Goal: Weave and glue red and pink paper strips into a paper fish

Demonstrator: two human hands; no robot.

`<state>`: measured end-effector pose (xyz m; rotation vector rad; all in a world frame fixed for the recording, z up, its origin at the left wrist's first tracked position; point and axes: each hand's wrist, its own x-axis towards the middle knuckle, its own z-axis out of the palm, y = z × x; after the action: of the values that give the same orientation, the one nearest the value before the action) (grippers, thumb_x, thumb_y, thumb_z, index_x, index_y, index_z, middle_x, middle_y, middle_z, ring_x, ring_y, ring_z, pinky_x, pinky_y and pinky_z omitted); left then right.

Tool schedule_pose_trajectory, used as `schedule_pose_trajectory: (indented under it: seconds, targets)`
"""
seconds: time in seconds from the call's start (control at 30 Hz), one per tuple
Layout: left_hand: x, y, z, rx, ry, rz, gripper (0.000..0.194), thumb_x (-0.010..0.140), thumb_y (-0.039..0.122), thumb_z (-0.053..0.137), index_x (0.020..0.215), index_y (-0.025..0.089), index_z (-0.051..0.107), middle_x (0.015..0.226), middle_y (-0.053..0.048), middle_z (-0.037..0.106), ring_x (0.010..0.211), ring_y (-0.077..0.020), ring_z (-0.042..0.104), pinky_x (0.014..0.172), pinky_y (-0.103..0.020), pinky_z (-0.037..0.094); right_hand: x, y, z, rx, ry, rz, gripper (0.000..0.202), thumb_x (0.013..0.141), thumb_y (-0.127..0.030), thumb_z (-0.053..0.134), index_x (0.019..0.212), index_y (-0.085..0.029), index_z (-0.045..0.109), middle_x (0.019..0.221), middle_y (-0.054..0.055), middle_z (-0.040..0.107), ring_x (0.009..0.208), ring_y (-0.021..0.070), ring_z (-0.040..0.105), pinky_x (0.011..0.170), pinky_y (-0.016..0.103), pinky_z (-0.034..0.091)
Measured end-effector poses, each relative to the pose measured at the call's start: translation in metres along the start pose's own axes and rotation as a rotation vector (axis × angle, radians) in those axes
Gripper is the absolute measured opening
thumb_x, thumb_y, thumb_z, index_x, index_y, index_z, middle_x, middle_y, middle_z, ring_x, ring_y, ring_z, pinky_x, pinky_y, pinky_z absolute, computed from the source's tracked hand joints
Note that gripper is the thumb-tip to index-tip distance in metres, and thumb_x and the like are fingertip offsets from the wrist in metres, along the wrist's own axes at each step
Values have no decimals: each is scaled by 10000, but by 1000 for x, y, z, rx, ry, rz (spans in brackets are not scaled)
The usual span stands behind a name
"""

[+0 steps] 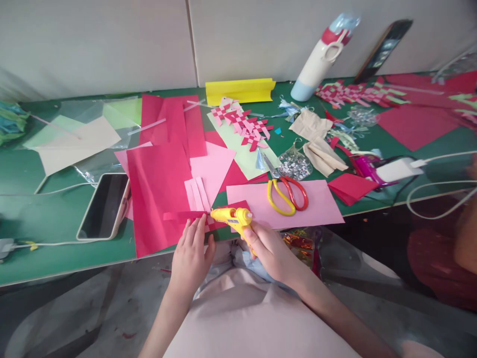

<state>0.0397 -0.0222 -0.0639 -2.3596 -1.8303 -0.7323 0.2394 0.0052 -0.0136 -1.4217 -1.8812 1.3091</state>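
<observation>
My right hand [266,248] is wrapped round the handle of a yellow glue gun [231,216], whose nozzle points left. The nozzle tip is close to the fingertips of my left hand [193,251]. That hand lies with fingers stretched out at the table's front edge, its fingertips touching a red paper strip [182,215]. Pink paper strips [199,193] stand just beyond it, crossing the red one. Underneath is a large red sheet [158,194]. Scissors [288,196] with one yellow and one red handle lie on a pink sheet [324,204] to the right.
Woven red and pink paper pieces [246,124] lie on a pale green sheet. A phone [104,206] is at the left, a bag of gems [296,163] near the scissors. A bottle [320,59] stands by the wall. A white charger [398,170] with cables lies right.
</observation>
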Motion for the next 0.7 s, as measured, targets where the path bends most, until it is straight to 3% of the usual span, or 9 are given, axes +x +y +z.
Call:
schedule_pose_trajectory:
  seconds: [0.33, 0.7]
  targets:
    - [0, -1, 0, 2, 7, 19, 497, 869, 176, 549, 1347, 97, 442, 1155, -176, 671, 1115, -323, 631, 870, -433, 577, -2, -8, -3, -66, -1, 2, 312, 1003, -346, 301, 760, -220, 450, 599, 6, 530, 571, 166, 512, 539, 279, 345]
    - [0, -1, 1, 8, 29, 28, 502, 868, 165, 545, 1351, 85, 437, 1152, -183, 673, 1121, -326, 628, 875, -442, 576, -6, -10, -3, -75, 5, -43, 255, 1004, -336, 327, 872, -222, 514, 823, 38, 631, 758, 196, 589, 616, 290, 386]
